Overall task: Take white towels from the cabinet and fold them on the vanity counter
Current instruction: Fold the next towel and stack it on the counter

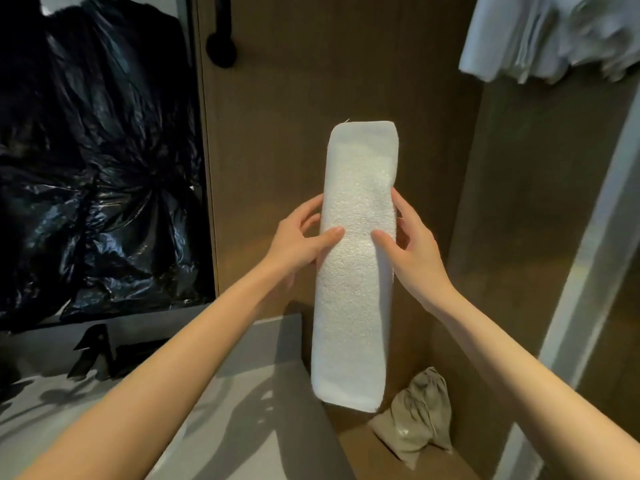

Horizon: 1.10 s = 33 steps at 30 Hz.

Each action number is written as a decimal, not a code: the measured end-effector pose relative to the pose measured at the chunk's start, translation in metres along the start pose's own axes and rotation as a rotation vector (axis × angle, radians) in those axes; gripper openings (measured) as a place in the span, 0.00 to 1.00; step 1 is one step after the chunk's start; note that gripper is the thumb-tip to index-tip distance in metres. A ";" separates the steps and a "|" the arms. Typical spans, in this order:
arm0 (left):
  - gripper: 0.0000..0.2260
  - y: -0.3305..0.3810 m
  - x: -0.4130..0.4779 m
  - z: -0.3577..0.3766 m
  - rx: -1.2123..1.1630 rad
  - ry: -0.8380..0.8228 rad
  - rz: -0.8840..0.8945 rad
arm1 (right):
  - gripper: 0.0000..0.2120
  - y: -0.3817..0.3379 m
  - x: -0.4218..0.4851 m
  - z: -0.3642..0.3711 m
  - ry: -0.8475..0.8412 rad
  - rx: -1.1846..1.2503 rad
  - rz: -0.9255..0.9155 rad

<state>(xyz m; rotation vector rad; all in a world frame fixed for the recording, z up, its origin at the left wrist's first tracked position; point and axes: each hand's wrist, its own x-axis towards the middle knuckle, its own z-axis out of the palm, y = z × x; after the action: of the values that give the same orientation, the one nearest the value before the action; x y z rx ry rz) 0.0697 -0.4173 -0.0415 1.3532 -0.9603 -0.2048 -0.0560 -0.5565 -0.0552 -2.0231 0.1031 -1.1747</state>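
Note:
A white towel (356,271), folded into a long narrow strip, stands upright in the air in front of a brown wooden cabinet wall (311,81). My left hand (298,240) grips its left edge, thumb on the front and fingers behind. On the opposite edge my right hand (412,244) holds it the same way. The towel's lower end hangs beside the end of the grey vanity counter (242,393). More white fabric (554,32) hangs or lies at the top right, blurred.
Black plastic sheeting (97,161) covers the area above the counter at the left. A dark faucet (93,351) stands on the counter. A small beige drawstring bag (419,414) lies on the wooden shelf below. A pale door edge (595,271) runs down the right.

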 end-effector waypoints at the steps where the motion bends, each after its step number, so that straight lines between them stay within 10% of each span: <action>1: 0.29 0.011 0.002 0.012 0.005 -0.001 0.014 | 0.28 -0.004 0.005 -0.015 -0.001 -0.003 -0.017; 24: 0.28 0.221 0.077 0.228 0.001 0.148 0.239 | 0.34 -0.075 0.134 -0.293 -0.184 -0.028 -0.322; 33: 0.27 0.251 0.144 0.233 0.004 0.128 0.368 | 0.31 -0.096 0.220 -0.301 0.087 0.146 -0.353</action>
<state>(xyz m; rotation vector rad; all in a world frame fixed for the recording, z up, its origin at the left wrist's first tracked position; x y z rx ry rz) -0.0975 -0.6121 0.2273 1.1542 -1.0814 0.1617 -0.1902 -0.7585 0.2435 -1.9088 -0.3008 -1.4435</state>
